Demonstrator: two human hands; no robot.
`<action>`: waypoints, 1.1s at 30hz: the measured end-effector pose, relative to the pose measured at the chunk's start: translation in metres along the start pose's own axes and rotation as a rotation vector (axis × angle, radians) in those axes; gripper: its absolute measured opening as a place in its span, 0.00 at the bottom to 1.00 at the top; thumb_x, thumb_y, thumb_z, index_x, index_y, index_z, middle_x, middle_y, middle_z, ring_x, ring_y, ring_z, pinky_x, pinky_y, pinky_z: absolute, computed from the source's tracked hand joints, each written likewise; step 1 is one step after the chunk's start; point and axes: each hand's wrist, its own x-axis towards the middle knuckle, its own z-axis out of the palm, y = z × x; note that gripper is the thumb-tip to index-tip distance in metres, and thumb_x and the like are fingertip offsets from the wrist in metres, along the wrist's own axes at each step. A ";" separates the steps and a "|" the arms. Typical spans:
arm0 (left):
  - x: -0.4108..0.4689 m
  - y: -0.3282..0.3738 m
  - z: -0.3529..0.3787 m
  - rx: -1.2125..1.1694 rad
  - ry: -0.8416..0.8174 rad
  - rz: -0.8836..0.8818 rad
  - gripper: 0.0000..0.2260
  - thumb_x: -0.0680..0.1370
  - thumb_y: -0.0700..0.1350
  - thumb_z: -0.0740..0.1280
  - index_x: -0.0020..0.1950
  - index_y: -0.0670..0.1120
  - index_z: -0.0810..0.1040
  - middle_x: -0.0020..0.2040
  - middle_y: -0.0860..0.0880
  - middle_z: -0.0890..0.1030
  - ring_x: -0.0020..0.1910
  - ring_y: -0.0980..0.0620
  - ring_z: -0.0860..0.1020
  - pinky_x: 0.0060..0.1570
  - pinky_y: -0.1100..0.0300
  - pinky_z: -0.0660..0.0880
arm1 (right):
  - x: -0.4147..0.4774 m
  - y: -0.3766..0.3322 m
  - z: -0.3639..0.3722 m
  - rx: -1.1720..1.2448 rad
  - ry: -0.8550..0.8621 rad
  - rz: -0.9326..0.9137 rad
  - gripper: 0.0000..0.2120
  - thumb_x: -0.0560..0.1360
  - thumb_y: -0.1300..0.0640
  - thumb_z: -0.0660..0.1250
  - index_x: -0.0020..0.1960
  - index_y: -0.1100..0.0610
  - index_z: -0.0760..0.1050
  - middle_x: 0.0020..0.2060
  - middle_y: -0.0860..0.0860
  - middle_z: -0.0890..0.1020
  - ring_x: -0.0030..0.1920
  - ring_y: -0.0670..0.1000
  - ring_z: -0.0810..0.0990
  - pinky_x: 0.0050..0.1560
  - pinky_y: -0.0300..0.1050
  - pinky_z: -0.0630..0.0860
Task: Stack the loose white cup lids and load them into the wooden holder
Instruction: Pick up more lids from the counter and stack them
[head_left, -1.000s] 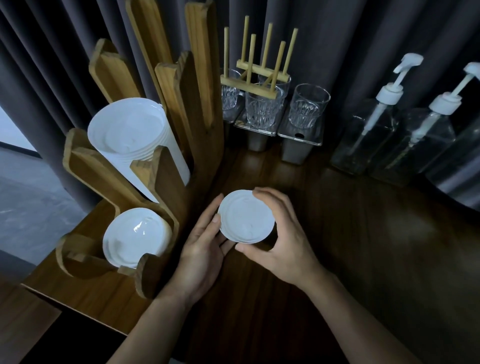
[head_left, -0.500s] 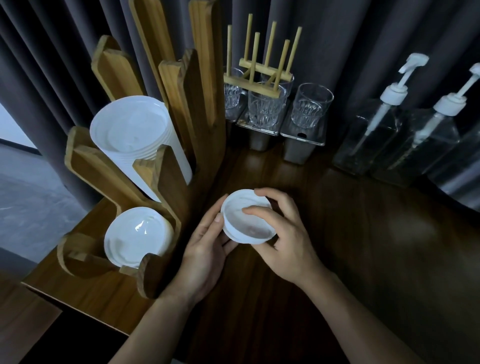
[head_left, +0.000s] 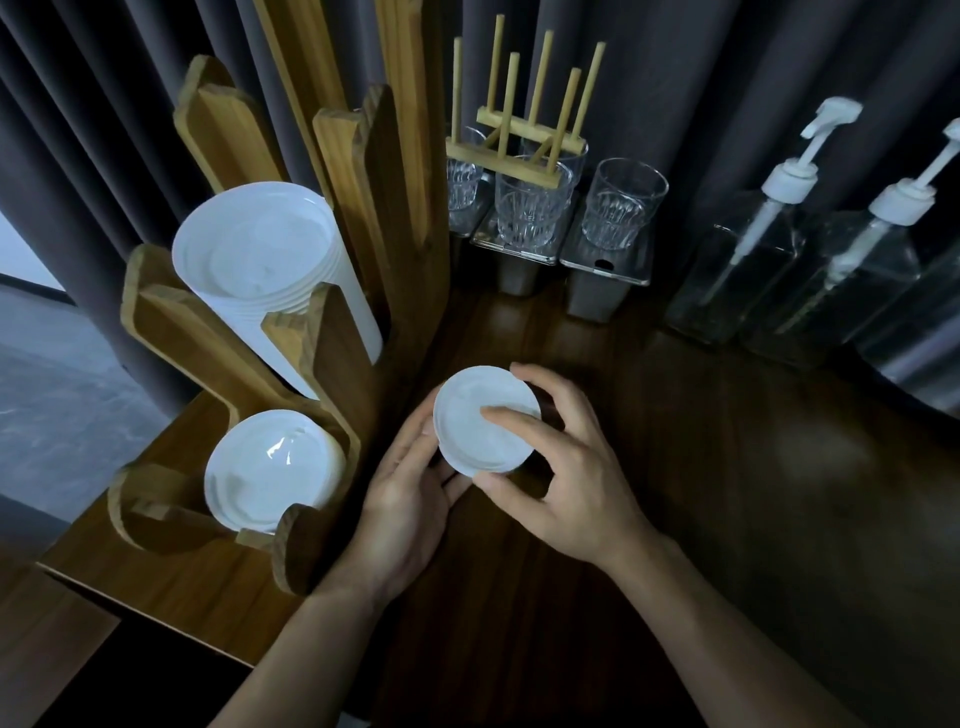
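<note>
View: head, looking down at a dark worktop corner.
Lids (head_left: 485, 421): small white stack, several rims showing at its near-left edge; held between both hands over the worktop (head_left: 779, 467), just right of the holder, top face tilted toward the camera. Whether it touches the worktop cannot be told.
Left hand (head_left: 410, 499): cradles the lids from the left and below, fingers lying against the left rim, thumb at the near underside.
Right hand (head_left: 571, 478): clamped on the lids; thumb at the near edge, index finger laid across the top face, other fingers curled round the far-right rim.
Holder (head_left: 332, 358): wooden, stepped, with upright slats; stands at the left of the worktop, against the curtain (head_left: 727, 78).
Tall stack (head_left: 260, 260): white, round, leaning in the holder's upper slot; ridged rims at its top.
Short stack (head_left: 270, 467): white lids in the holder's lower, near slot; glossy highlight on the top lid.
Glasses (head_left: 623, 202): clear, ribbed, upright on metal stands (head_left: 605, 270) at the far edge.
Peg rack (head_left: 511, 156): pale wood, thin upright pegs, among the glasses.
Pump bottles (head_left: 753, 260): clear with white pumps, far right, side by side.
</note>
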 end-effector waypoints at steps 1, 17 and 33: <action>0.000 -0.001 -0.001 0.001 -0.004 0.007 0.17 0.87 0.46 0.56 0.75 0.50 0.75 0.72 0.47 0.79 0.71 0.43 0.77 0.69 0.42 0.74 | -0.001 0.000 0.000 0.009 -0.002 0.003 0.25 0.75 0.44 0.75 0.68 0.54 0.81 0.76 0.53 0.69 0.77 0.52 0.67 0.72 0.49 0.73; -0.006 -0.003 0.001 0.079 -0.043 0.109 0.21 0.82 0.50 0.61 0.75 0.47 0.74 0.71 0.46 0.79 0.70 0.46 0.78 0.58 0.55 0.80 | -0.014 -0.008 0.005 -0.113 0.138 0.050 0.30 0.72 0.34 0.74 0.64 0.53 0.82 0.70 0.53 0.73 0.70 0.53 0.72 0.62 0.49 0.78; -0.035 0.000 0.035 0.206 0.069 0.120 0.17 0.84 0.51 0.60 0.69 0.47 0.79 0.65 0.47 0.83 0.64 0.48 0.82 0.55 0.57 0.82 | -0.037 -0.019 -0.019 -0.009 0.095 0.021 0.28 0.73 0.38 0.76 0.61 0.59 0.80 0.77 0.54 0.70 0.78 0.51 0.68 0.73 0.48 0.72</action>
